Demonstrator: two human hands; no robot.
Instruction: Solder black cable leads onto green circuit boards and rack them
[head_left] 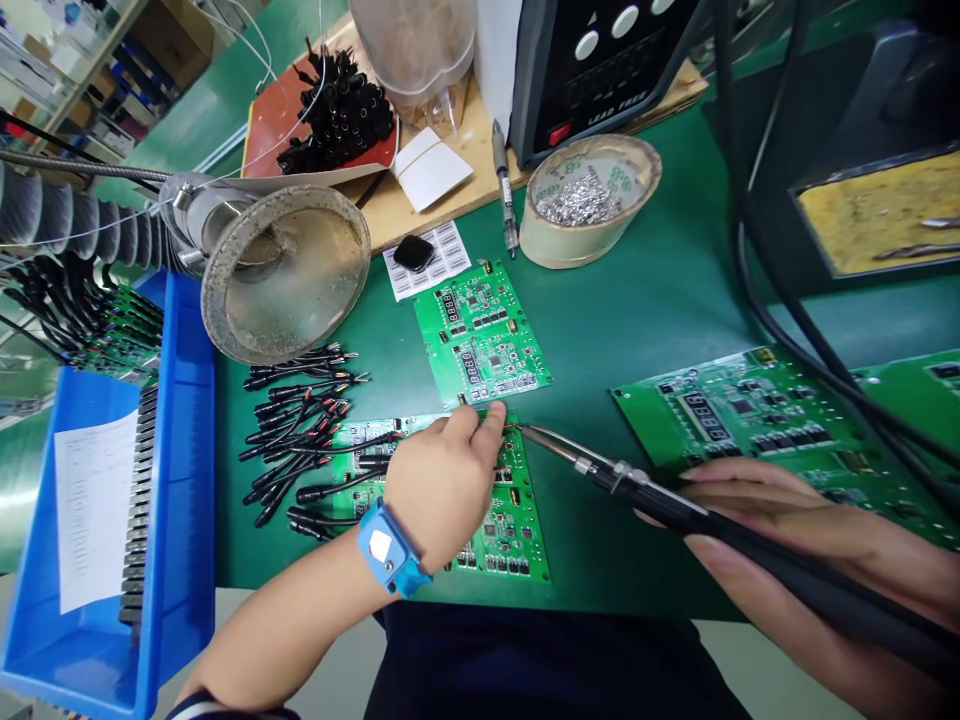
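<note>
My left hand [442,480], with a blue wrist strap [394,550], is closed over a green circuit board [517,540]. Its fingertips press a thin red wire of a black cable down near the board's upper right edge; most of that cable is hidden under the hand. My right hand [780,530] grips a soldering iron [675,500]. The iron's tip meets the board's edge just right of my left fingertips, by the wire end. Several black cables [326,490] lie over the board's left part. Another circuit board [484,335] lies directly behind.
More boards [720,410] lie at right under dark hanging cords [795,320]. A blue bin [187,480] stands left. A round fume hood [289,270], a solder-scrap bowl [592,200], a pen [504,190] and a soldering station [600,80] are behind. A yellow sponge [885,215] sits far right.
</note>
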